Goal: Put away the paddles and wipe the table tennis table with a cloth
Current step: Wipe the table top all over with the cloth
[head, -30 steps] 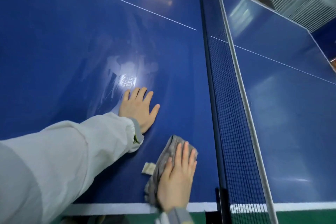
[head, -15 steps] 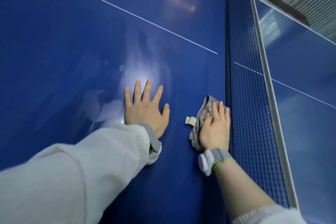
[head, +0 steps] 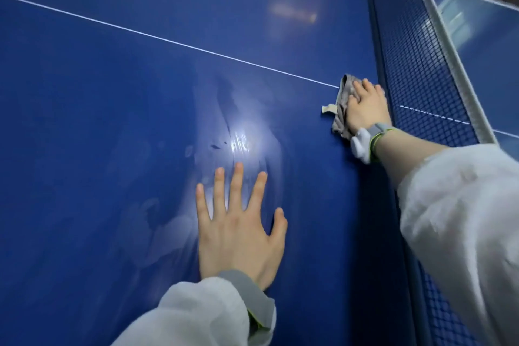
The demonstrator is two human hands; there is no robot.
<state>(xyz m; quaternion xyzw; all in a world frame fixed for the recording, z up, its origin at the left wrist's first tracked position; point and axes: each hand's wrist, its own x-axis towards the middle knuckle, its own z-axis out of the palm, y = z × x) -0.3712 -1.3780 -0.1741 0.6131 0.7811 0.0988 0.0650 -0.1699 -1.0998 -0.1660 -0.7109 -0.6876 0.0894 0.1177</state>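
Pushing crumpled grey cloth (head: 341, 104) further along black mesh net (head: 415, 70), right hand (head: 365, 109) flat on it, now reaching white centre line (head: 168, 41). Left hand (head: 238, 227) splayed, bracing on glossy blue surface (head: 98, 121). No paddles visible; wiping underway.

cloth (head: 341, 104) mostly hidden under right hand (head: 365, 109)
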